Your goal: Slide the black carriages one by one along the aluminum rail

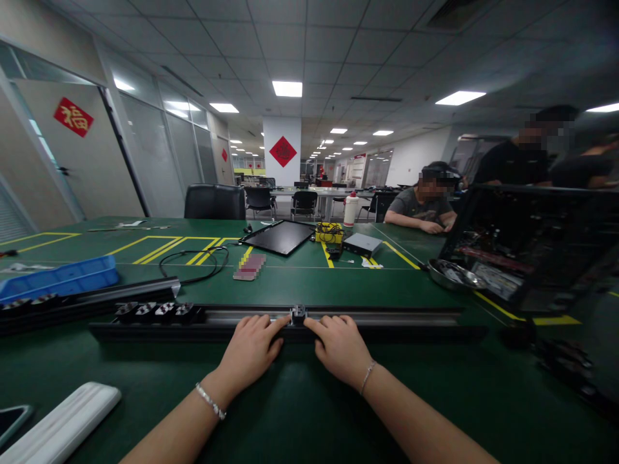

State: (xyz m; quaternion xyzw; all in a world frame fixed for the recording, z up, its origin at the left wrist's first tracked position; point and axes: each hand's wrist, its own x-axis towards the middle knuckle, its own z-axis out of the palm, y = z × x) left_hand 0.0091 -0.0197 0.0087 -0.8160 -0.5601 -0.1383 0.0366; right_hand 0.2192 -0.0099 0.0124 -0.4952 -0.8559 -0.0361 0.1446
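Observation:
A long black aluminium extrusion rail lies across the green table in front of me, with a small dark slider carriage on its track. My left hand grips the rail just left of the carriage, and my right hand grips it just right, both thumbs reaching close to the carriage. Several black clamp blocks sit on the rail's left part. A second black rail lies behind it on the left.
A blue plastic tray, black cable coil, black panel, silver box and metal dish lie on the table. A black open-frame case stands at right. A seated person works beyond it.

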